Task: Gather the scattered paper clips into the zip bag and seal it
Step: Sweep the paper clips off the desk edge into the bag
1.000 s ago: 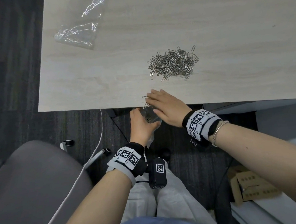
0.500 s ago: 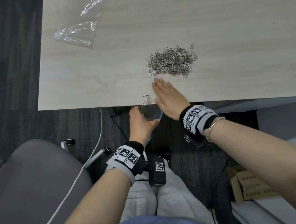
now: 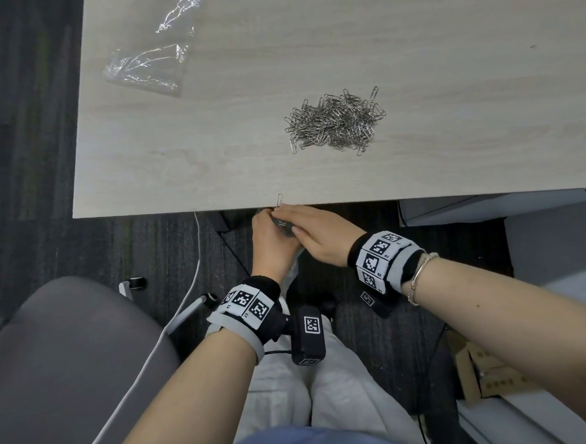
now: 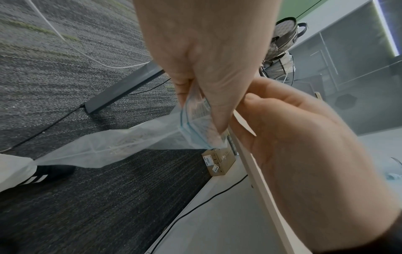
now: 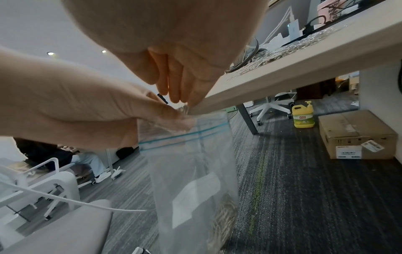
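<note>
The clear zip bag with a blue zip strip hangs just under the front edge of the wooden table. My left hand pinches its top and holds the mouth up to the edge. Several paper clips lie in the bag's bottom. My right hand lies with straight fingers over the bag's mouth at the table edge. One paper clip sticks up at its fingertips. A pile of paper clips sits further in on the table.
A crumpled clear plastic bag lies at the table's far left. A grey chair stands on my left with a white cable beside it. Under the table are a cardboard box and a yellow bottle.
My right hand has drawn back from the table top to its front edge, sweeping a small cluster of clips along. Only one clip still shows there. The left hand stayed with the bag.
</note>
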A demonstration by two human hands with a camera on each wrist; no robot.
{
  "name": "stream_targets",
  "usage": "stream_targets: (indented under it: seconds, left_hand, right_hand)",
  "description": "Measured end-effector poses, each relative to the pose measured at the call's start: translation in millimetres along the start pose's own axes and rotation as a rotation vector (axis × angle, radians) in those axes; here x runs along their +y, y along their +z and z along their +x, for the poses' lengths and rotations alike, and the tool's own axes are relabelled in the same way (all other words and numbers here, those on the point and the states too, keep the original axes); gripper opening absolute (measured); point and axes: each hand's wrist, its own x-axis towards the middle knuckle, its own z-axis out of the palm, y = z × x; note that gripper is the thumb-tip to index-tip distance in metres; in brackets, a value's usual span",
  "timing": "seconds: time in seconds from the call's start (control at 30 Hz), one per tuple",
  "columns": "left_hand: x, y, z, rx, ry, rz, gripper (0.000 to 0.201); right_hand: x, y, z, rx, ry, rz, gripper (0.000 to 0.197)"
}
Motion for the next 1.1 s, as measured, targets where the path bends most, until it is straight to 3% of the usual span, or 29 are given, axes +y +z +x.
stream_targets:
  seconds: [0.13, 0.2, 0.37, 0.47, 0.53, 0.63, 0.77, 0.93, 1.1]
  left_hand:
    - [0, 1, -1, -0.014, -0.013, -0.003, 0.056]
    - [0, 0, -2, -0.022, -0.027, 0.014, 0.061]
    - [3, 0, -3, -0.028, -0.003, 0.039, 0.048]
    - [2, 1, -3, -0.026, 0.0, 0.038, 0.051]
    - [2, 3, -3, -0.021, 0.006, 0.033, 0.055]
    - [4, 10, -5, -0.039, 0.035, -0.017, 0.038]
    - [6, 24, -6, -0.084, 0.004, -0.022, 0.062]
    - [11, 39, -7, -0.111, 0.018, -0.014, 0.07]
    - [17, 56, -9, -0.133, 0.016, -0.044, 0.071]
  right_hand:
    - [7, -8, -3, 0.206, 0.004, 0.031, 0.044]
    - [14, -12, 2, 0.236, 0.036, -0.006, 0.047]
    - [10, -14, 23, 0.063, -0.037, -0.242, 0.058]
    - [7, -12, 26, -0.041, -0.045, -0.323, 0.059]
    - [8, -9, 19, -0.072, -0.047, -0.297, 0.06]
    - [11, -6, -1, -0.053, -0.021, -0.19, 0.058]
    - [23, -21, -21, 0.141, 0.087, -0.066, 0.053]
    - [58, -61, -20, 0.443, 0.188, -0.062, 0.049]
    - [88, -93, -1, 0.443, 0.303, -0.181, 0.054]
